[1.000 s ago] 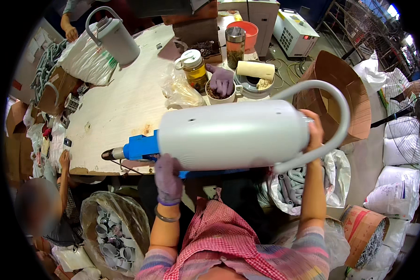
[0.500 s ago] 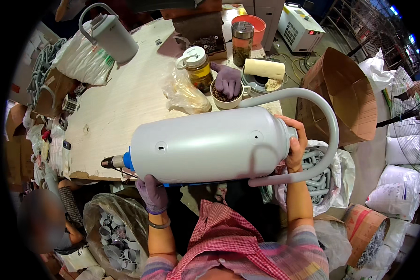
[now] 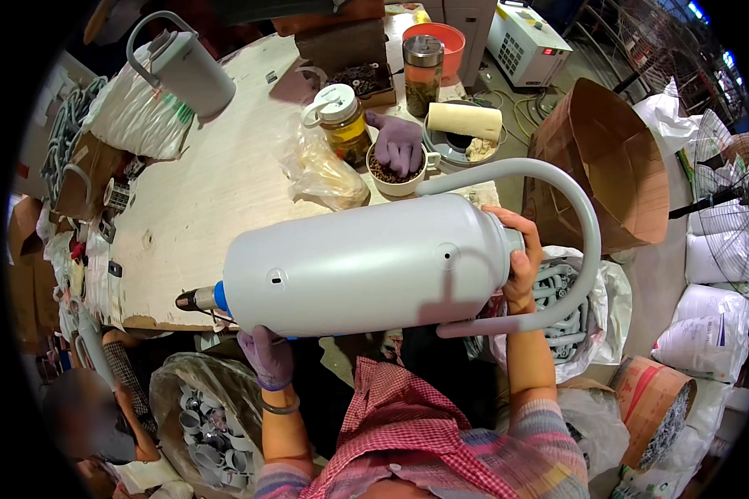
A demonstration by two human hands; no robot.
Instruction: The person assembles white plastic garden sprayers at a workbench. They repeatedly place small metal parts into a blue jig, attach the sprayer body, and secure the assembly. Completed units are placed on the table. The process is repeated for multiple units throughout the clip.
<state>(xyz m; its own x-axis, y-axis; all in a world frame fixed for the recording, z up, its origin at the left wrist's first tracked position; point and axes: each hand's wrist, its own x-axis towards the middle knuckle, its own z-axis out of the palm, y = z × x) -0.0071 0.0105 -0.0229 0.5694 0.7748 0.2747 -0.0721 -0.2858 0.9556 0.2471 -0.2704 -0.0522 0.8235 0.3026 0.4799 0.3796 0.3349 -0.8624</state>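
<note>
A large grey plastic canister lies on its side across the front of the table, with small holes in its wall. From its right end loops a thick curved grey handle. My bare right hand is closed round the neck at that end. In a purple glove, my left hand grips the lower left edge, its fingertips partly hidden. A dark and metal tool-like piece with a blue collar sticks out past the left end; the canister hides the rest.
Behind the canister, a purple glove lies on a white cup of screws. Beside it stand a yellow-liquid jar, a plastic bag and a steel-lidded bottle. Sacks of grey parts flank me. A person sits at left.
The canister has shifted a little left and towards me, its left end turned lower. Less blue shows under its near edge. Both hands keep their hold; the whole view has shifted slightly.
</note>
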